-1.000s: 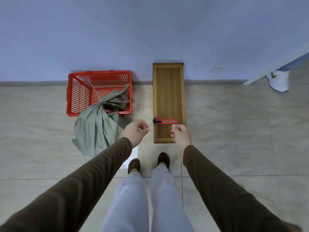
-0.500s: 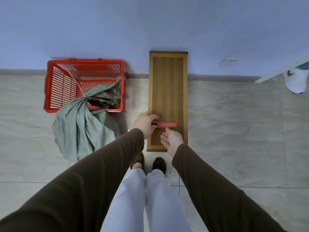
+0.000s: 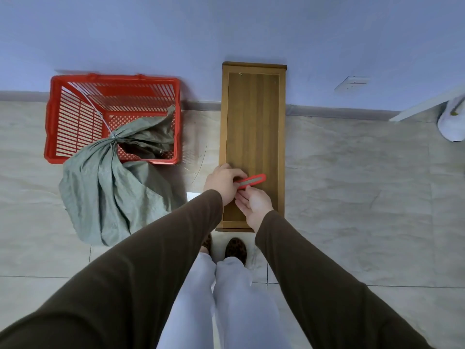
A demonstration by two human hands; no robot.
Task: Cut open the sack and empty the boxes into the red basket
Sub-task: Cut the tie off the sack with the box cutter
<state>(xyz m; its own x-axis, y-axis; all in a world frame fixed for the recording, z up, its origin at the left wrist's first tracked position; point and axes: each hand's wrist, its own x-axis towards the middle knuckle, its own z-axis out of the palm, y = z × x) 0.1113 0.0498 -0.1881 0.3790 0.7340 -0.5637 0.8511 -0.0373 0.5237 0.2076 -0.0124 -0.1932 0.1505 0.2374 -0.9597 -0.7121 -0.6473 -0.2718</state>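
Observation:
A red utility knife [image 3: 252, 180] is lifted at an angle over the near end of the wooden bench [image 3: 254, 117]. My left hand [image 3: 222, 183] grips its near end. My right hand [image 3: 254, 204] lies palm up just below it, fingertips touching the knife's lower edge. A grey-green sack [image 3: 105, 195], tied at the neck with a white cord, slumps on the floor to the left. Its top flops over the front rim into the red basket [image 3: 75, 117], which stands against the wall. No boxes show.
The bench stands lengthwise from my feet to the blue wall. A white object [image 3: 451, 122] and a pale bar sit at the far right by the wall. Tiled floor stretches right of the bench and in front of the sack.
My left hand reached the knife on the bench, took hold of it and tilted it up. My right hand turned palm up and came under it. The camera moved closer.

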